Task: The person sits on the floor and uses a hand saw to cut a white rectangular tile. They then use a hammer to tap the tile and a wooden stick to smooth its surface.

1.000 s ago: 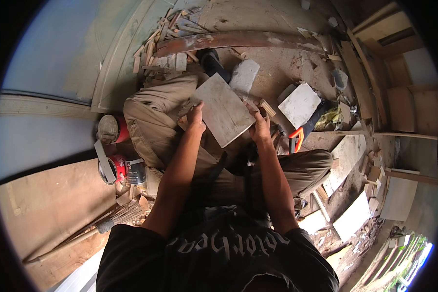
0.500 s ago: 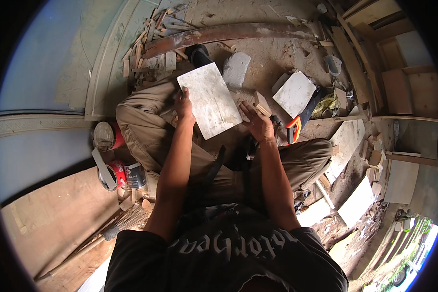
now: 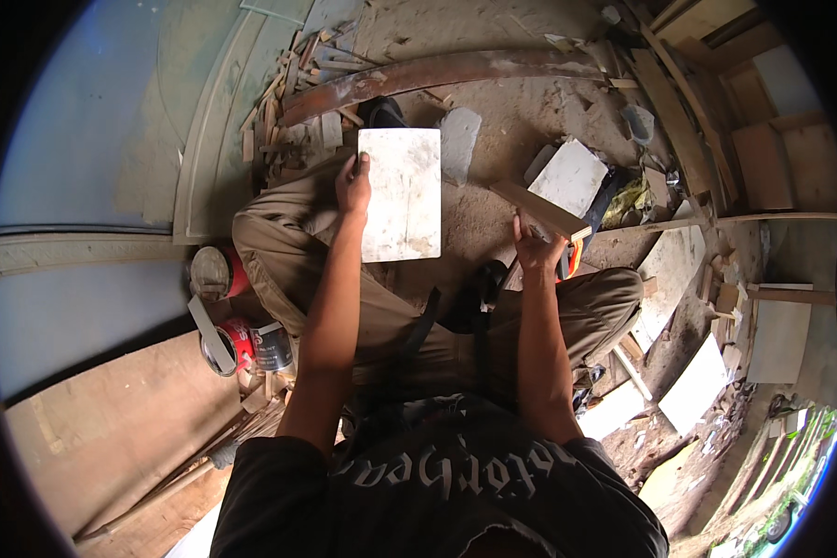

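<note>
My left hand (image 3: 353,189) is closed on the left edge of a smudged white rectangular board (image 3: 402,200), held over my lap with its broad face up. Off to the right, my right hand (image 3: 536,251) grips a short wooden block (image 3: 544,212) whose length slants across in front of the fingers. Just beyond the block lies a second scuffed white board (image 3: 569,179), partly covered by it. An orange tool handle (image 3: 576,253) shows beside the right hand, mostly hidden.
A grey slab (image 3: 458,147) lies on the dirt floor ahead. Past it runs a long curved-looking timber (image 3: 446,73), with wood scraps at its left. Paint cans (image 3: 272,346) stand by my left knee. Bright offcuts (image 3: 688,386) and shelving (image 3: 763,167) are at right.
The white board has turned from slanted to nearly upright in view. My right hand has moved right with the wooden block, which has swung from end-on to show its long side.
</note>
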`<action>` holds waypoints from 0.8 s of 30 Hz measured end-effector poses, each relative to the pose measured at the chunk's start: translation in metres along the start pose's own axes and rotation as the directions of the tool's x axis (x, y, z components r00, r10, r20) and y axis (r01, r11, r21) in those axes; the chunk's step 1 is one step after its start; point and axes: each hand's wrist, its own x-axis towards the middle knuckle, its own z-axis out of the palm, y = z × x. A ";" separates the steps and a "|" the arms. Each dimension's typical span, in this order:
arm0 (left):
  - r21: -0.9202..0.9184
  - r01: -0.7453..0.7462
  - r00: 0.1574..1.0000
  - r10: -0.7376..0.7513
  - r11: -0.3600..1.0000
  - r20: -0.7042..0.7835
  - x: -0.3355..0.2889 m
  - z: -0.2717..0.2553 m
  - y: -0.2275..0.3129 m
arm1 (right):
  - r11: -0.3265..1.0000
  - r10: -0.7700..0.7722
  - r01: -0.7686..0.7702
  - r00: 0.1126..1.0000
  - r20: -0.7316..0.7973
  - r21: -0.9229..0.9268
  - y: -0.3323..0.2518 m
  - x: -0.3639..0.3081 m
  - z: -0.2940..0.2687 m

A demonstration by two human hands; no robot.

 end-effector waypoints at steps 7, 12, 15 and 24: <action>0.016 -0.038 0.983 0.034 0.999 0.182 0.024 0.000 0.015 | 0.998 0.042 -0.042 0.999 0.007 -0.037 -0.005 -0.007 0.013; -0.011 -0.041 0.970 0.042 0.999 0.238 0.029 0.006 0.026 | 0.993 -0.023 0.025 1.000 0.017 -0.112 -0.008 0.006 -0.001; 0.029 -0.049 0.968 0.040 0.998 0.249 0.030 0.012 0.038 | 0.980 0.004 0.013 0.997 0.081 -0.198 -0.011 0.013 -0.010; 0.208 -0.399 0.806 0.233 0.893 0.544 0.037 0.011 0.067 | 0.954 0.292 -0.253 0.909 0.298 -0.163 -0.015 -0.001 -0.006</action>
